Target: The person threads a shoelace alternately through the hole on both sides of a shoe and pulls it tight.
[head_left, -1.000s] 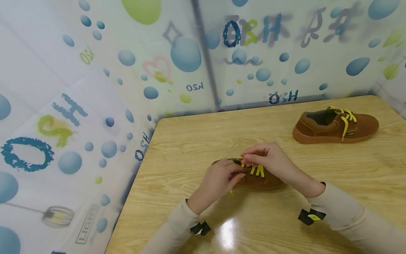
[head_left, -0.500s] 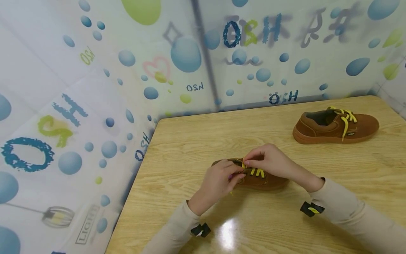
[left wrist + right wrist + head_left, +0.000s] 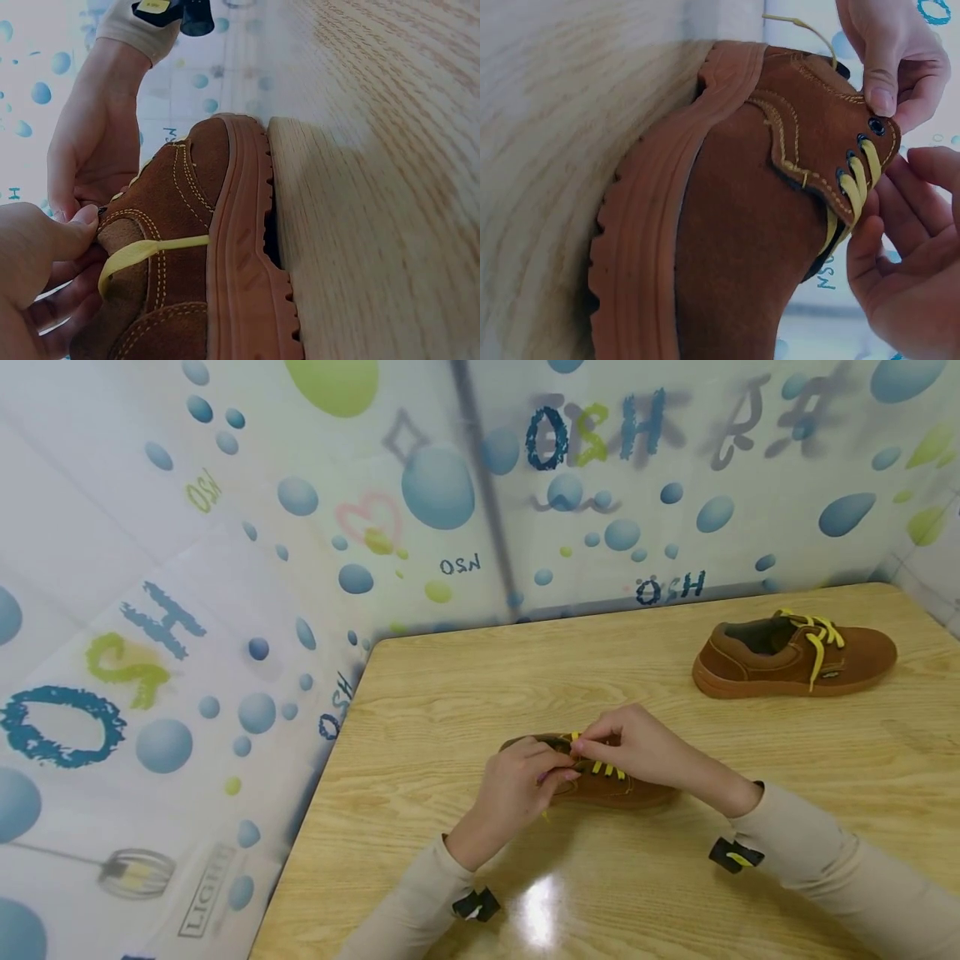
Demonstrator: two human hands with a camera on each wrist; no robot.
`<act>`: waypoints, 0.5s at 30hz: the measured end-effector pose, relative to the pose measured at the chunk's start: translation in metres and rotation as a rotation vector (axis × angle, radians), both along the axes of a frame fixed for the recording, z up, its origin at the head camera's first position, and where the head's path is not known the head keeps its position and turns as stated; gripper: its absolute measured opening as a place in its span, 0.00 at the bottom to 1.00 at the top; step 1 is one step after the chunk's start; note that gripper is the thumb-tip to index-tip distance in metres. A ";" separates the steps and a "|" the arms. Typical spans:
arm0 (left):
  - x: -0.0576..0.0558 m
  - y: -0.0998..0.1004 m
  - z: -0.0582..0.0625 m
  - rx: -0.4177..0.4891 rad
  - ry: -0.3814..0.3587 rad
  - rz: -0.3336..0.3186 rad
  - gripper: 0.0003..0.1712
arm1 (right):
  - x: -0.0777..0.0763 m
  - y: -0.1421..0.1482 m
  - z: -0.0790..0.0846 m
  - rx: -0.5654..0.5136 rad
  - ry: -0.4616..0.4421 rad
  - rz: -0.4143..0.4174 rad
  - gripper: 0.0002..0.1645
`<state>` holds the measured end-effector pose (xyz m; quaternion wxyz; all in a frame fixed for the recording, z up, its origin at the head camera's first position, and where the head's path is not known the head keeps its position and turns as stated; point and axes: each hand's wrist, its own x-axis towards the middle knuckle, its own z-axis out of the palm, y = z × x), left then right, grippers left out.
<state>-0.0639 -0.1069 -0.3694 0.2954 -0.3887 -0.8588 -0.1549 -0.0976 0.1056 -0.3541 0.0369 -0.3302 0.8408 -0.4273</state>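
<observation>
A brown suede shoe point(image 3: 622, 792) with yellow laces stands on the table under both hands, toe to the right. My left hand point(image 3: 510, 789) pinches the edge of its eyelet flap; in the right wrist view the left thumb point(image 3: 883, 97) presses just beside the top eyelet point(image 3: 877, 126), which has no lace through it. Yellow shoelace point(image 3: 868, 165) runs through the lower eyelets. My right hand point(image 3: 637, 747) pinches the lace at the shoe's opening, its thumb and index fingertips together beside the left fingers. A loose lace end point(image 3: 150, 250) hangs over the shoe's near side.
A second brown shoe point(image 3: 802, 660), with yellow laces crossed and loose, stands at the back right of the wooden table point(image 3: 450, 693). Printed wall sheets with blue and green drops point(image 3: 438, 489) rise behind and to the left.
My right hand has shifted slightly, its fingertips coming down and closer to the left hand at the shoe's opening. The left hand and both shoes stay in place.
</observation>
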 end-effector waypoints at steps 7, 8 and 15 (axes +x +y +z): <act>0.001 0.000 0.001 0.026 -0.045 0.002 0.07 | -0.003 -0.002 -0.002 0.019 -0.055 0.018 0.11; 0.001 0.000 0.001 0.028 -0.051 0.000 0.07 | -0.003 -0.001 -0.002 0.017 -0.077 0.015 0.12; 0.001 0.000 0.001 0.026 -0.075 -0.003 0.07 | -0.006 -0.001 -0.002 0.010 -0.191 0.005 0.15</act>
